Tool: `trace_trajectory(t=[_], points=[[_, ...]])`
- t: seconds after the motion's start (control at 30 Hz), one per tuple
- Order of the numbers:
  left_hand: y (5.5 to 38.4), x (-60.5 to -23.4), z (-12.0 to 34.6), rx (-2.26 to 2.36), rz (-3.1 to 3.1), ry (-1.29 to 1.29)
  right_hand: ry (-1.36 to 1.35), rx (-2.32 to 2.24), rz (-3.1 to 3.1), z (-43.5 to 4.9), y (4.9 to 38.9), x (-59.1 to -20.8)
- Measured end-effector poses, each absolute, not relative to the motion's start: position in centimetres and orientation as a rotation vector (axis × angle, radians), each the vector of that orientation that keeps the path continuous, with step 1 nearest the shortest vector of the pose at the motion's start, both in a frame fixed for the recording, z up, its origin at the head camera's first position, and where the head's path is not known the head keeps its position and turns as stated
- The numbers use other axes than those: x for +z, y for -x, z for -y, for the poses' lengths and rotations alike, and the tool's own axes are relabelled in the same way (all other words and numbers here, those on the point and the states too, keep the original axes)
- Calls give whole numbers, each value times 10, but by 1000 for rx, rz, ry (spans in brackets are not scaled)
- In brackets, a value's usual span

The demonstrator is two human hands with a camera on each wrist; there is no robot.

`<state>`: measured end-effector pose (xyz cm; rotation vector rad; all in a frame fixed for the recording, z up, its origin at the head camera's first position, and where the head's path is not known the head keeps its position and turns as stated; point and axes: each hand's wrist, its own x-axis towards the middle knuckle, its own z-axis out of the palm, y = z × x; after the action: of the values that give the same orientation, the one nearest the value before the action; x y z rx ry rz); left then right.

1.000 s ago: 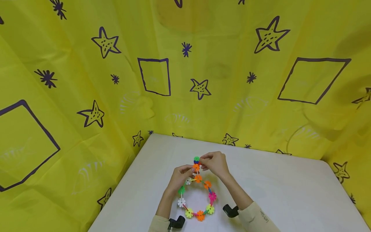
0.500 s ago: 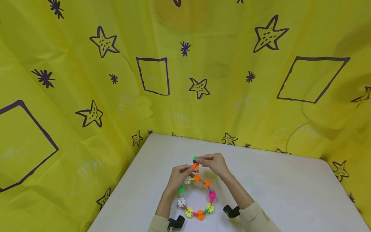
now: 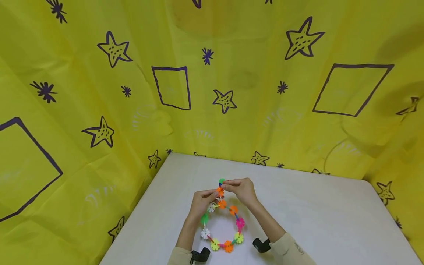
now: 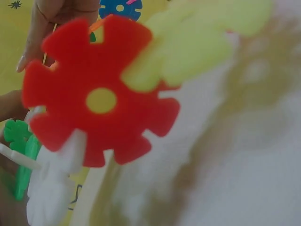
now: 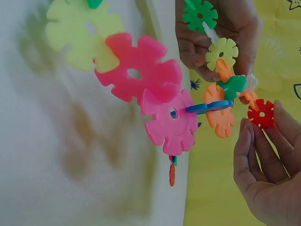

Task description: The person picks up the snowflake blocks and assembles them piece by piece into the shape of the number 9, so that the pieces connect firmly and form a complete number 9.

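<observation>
A ring of notched plastic snowflake discs point(image 3: 240, 222), in orange, pink, yellow, white and green, hangs above the white table, linked edge to edge. My left hand point(image 3: 200, 203) grips the top of the ring, with fingertips by an orange disc point(image 3: 220, 191). Above that sits a green disc point(image 3: 222, 181). Between its thumb and fingertips my right hand point(image 5: 270, 165) pinches a small red disc point(image 5: 261, 113), close against an orange piece of the chain in the right wrist view. A large red disc point(image 4: 101, 117) of the ring fills the left wrist view and partly hides both hands.
The white table point(image 3: 298, 213) runs back to a yellow curtain point(image 3: 251, 129) printed with stars and squares, which also stands at both sides. Black wrist cameras point(image 3: 261, 245) sit below each hand, near the ring's lower part.
My right hand has shifted slightly left, its fingertips now overlapping the blue and green pieces at the top. My left hand keeps its hold. The head view has turned a little.
</observation>
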<state>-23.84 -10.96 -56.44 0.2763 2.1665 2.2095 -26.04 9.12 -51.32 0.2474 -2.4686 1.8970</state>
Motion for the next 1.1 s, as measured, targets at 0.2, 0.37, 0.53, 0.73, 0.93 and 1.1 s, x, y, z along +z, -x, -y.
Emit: trace_trajectory(t=[0.2, 0.37, 0.53, 0.73, 0.93, 1.1], points=[[237, -565, 109, 2242, -2134, -247, -265, 1854, 2462, -89, 260, -515], [237, -568, 108, 2249, -2134, -226, -289, 1831, 2456, -89, 259, -519], [236, -567, 106, 2275, -2141, -200, -326, 1833, 2422, -88, 258, -522], [235, -567, 105, 2290, -2135, -195, -286, 1807, 2405, -85, 256, -522], [235, -568, 104, 2275, -2135, -204, -305, 1778, 2440, -87, 258, -521], [235, -568, 104, 2272, -2130, -188, -289, 1839, 2451, -89, 259, -522]])
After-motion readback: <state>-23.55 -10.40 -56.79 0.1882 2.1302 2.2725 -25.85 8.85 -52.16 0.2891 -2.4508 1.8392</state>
